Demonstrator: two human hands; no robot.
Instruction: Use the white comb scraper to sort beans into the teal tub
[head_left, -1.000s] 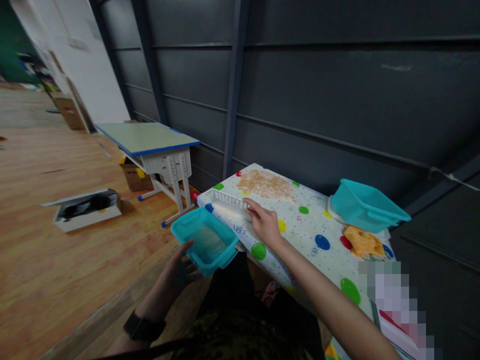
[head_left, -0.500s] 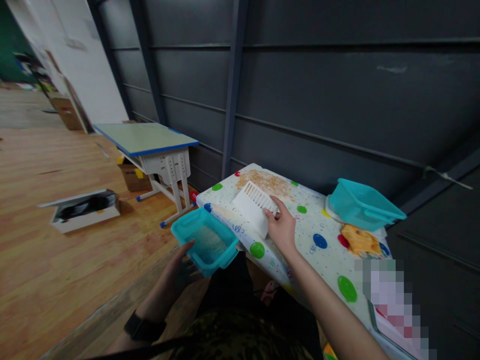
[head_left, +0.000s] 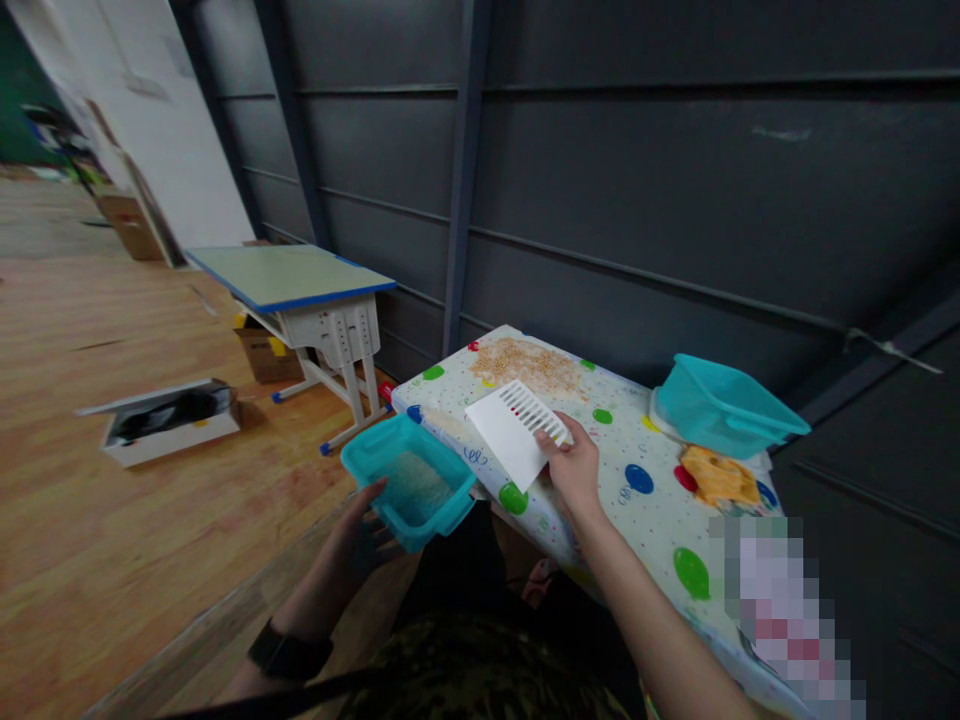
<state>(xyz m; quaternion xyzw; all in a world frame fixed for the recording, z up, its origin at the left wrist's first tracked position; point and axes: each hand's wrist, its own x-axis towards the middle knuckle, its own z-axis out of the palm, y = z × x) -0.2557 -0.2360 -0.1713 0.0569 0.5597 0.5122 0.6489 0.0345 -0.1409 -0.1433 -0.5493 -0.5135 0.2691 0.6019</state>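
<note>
My right hand [head_left: 576, 468] is closed on a flat white plastic scraper with slots [head_left: 511, 437], lifted and tilted above the polka-dot tablecloth [head_left: 622, 470]. My left hand [head_left: 361, 545] holds a teal plastic container [head_left: 409, 483] from beneath, just below the table's left edge; pale grains lie inside it. A heap of tan grains [head_left: 529, 364] is spread at the far end of the table, beyond the scraper.
A second teal container [head_left: 724, 407] stands at the back right, on a white lid, with an orange cloth [head_left: 718, 475] beside it. To the left are a blue-edged desk [head_left: 296, 277] and an open cardboard box [head_left: 165, 420] on the wooden floor. A dark wall runs behind.
My right hand lifted the scraper off the table's left edge, turned it up and drew it back toward me. The left hand and its container stayed put.
</note>
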